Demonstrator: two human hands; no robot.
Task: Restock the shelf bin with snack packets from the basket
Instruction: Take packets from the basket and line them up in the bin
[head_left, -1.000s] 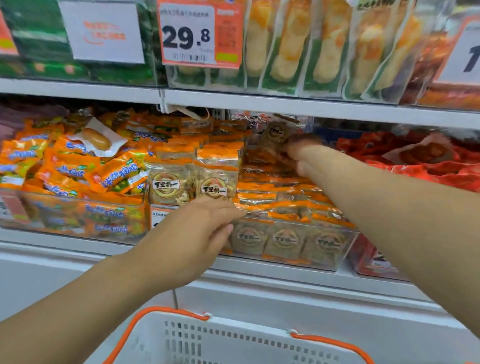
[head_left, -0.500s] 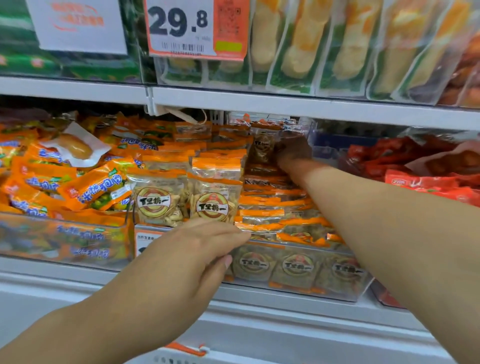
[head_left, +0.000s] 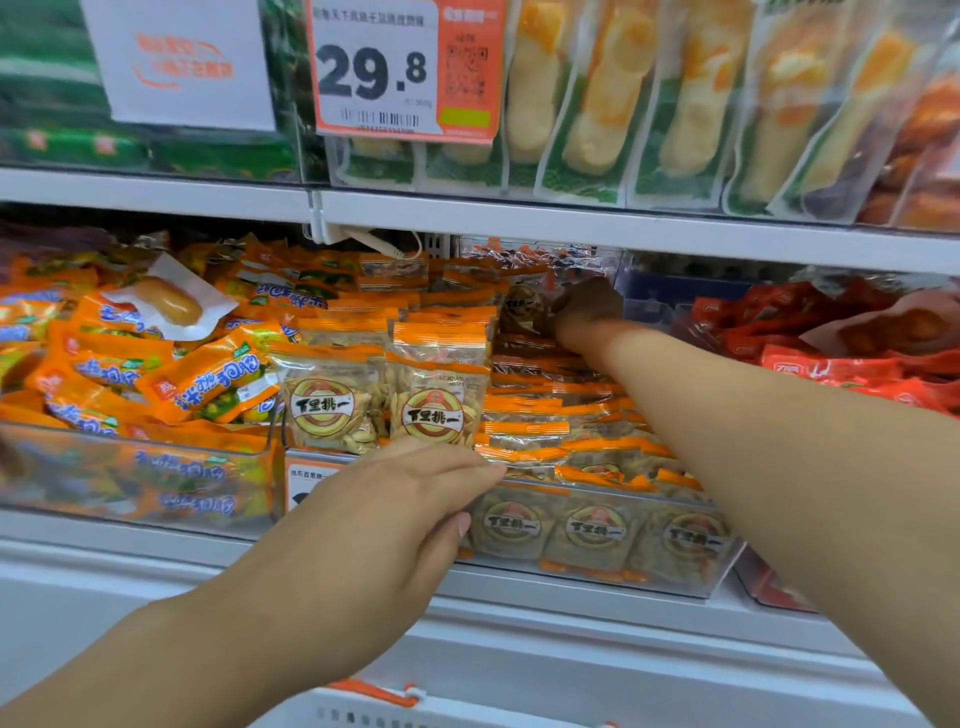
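Observation:
A clear shelf bin (head_left: 691, 582) on the middle shelf holds several orange-topped snack packets (head_left: 434, 389) with a round brown logo. My left hand (head_left: 395, 514) rests on the bin's front rim, fingers straight over the edge and thumb under it. My right hand (head_left: 584, 306) reaches deep to the back of the bin and grips one snack packet (head_left: 522, 309) upright there. Only the rim and orange handle of the white basket (head_left: 379, 696) show at the bottom edge.
A neighbouring clear bin (head_left: 156, 483) on the left is heaped with orange-and-blue packets. Red packets (head_left: 831, 358) fill the bin on the right. The upper shelf (head_left: 571, 218) hangs low over the bin, with a 29.8 price tag (head_left: 400, 67) and yellow snack bags above.
My right hand has pushed further back into the bin with its packet. The view has tilted up, so the basket has dropped almost out of sight. My left hand stays on the rim.

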